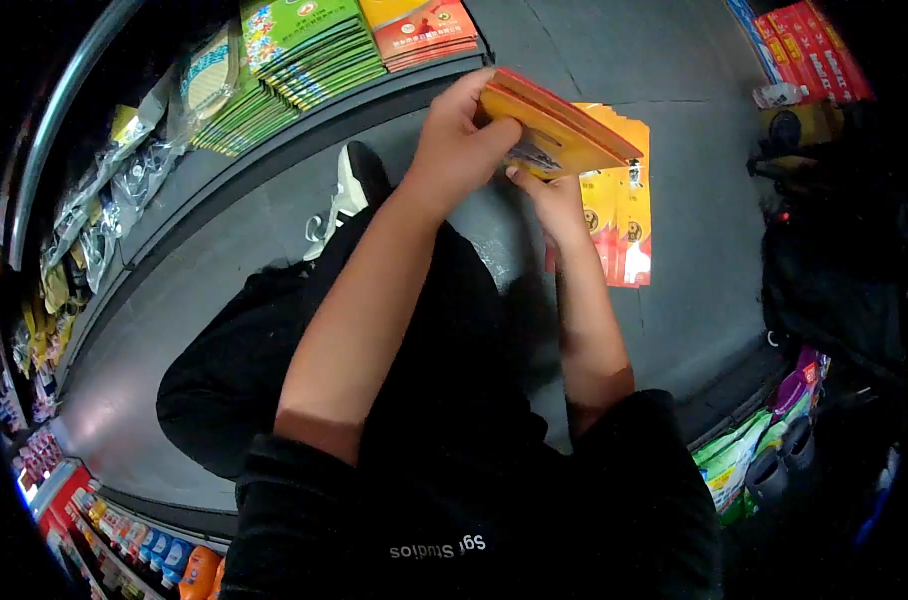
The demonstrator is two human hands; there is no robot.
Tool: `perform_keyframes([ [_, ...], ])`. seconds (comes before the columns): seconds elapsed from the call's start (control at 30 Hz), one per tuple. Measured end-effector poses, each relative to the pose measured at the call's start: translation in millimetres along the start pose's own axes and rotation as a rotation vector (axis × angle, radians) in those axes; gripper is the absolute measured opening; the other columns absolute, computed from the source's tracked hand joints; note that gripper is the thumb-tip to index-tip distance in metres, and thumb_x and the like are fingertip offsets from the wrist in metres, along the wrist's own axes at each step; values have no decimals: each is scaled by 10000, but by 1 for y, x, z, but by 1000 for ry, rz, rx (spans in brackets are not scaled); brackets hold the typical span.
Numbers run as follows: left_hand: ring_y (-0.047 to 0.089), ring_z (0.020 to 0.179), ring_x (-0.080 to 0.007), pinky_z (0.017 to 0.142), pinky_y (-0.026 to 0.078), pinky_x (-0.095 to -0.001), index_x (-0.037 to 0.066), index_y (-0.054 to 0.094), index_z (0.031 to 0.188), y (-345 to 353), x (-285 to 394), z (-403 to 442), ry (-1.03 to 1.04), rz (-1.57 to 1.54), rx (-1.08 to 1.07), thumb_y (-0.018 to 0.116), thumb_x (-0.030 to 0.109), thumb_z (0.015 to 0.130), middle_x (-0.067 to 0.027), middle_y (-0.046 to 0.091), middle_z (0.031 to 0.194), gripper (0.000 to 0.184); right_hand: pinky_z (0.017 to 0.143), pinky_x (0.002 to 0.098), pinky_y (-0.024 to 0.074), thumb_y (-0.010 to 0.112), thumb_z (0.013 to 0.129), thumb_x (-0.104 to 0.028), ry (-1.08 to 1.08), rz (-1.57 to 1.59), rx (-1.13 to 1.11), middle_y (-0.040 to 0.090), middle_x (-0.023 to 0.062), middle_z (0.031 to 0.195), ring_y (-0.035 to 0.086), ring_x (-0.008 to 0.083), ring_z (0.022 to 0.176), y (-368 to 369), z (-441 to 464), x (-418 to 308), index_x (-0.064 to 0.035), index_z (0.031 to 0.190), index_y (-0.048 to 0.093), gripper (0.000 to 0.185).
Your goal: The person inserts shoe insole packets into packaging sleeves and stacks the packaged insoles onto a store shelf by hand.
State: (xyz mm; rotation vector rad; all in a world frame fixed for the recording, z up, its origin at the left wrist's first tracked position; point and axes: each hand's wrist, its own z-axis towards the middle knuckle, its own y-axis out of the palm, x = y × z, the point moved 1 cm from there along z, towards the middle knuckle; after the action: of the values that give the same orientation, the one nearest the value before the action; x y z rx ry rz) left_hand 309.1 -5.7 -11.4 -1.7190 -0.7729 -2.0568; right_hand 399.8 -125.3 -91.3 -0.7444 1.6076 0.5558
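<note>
A stack of flat yellow-and-red packets (pixel 564 135) is held up above the floor, tilted, with its red edges showing. My left hand (pixel 464 140) grips the stack at its left end, the thumb on the yellow face and the fingers mostly hidden behind it. Under the lower edge, my right hand (pixel 552 200) is closed against the stack with its thumb raised; its other fingers are largely out of sight. Just beyond that hand, more yellow-and-red packets (pixel 631 225) lie overlapping on the dark floor, partly covered by the right forearm and the held stack.
Green packets (pixel 319 55) and orange-red packets (pixel 424 35) are piled on a low shelf (pixel 304 125) ahead. Plastic-wrapped goods (pixel 144 180) hang at the left. Red boxes (pixel 814 50) stand at the far right, with a black bag (pixel 834 280) nearer. Bottles (pixel 159 550) line a lower-left shelf.
</note>
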Motion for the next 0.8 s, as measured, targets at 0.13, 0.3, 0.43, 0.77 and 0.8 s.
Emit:
perform_keyframes([
  [0.13,557,856,-119,795,446,-254,10,531,991,-5,0,0,31,-64,10,477,-59,728,-39,589,925,277,840,290,436,651,729,-8,-140,-81,9,610,90,1024,567,175,949,10,3,-5,19,1075,548,362],
  [0.3,571,868,-153,811,449,-266,5,528,966,-16,-1,6,61,-85,40,461,-79,714,-69,597,918,274,797,287,458,645,739,-17,-28,-123,50,643,85,952,599,174,881,11,3,1,18,1006,589,275],
  [0.43,544,989,-186,871,429,-300,21,491,1057,-17,1,3,52,-103,114,482,-82,691,-94,569,1036,380,782,293,463,609,765,2,-117,-138,66,648,86,927,605,184,855,21,-3,-6,1,991,598,226],
  [0.77,326,1243,-298,1019,283,-435,153,-106,1390,-65,55,-60,465,173,140,827,153,485,-178,237,1371,1299,822,377,422,555,635,14,-850,-697,96,590,109,1046,524,292,924,65,-31,-93,-105,1108,604,490],
  [0.8,312,1254,-309,1025,273,-447,158,-153,1384,-71,61,-69,496,114,140,872,211,452,-183,209,1388,1387,807,377,422,557,640,3,-871,-746,92,585,97,1046,519,283,914,73,-35,-101,-121,1117,602,495],
])
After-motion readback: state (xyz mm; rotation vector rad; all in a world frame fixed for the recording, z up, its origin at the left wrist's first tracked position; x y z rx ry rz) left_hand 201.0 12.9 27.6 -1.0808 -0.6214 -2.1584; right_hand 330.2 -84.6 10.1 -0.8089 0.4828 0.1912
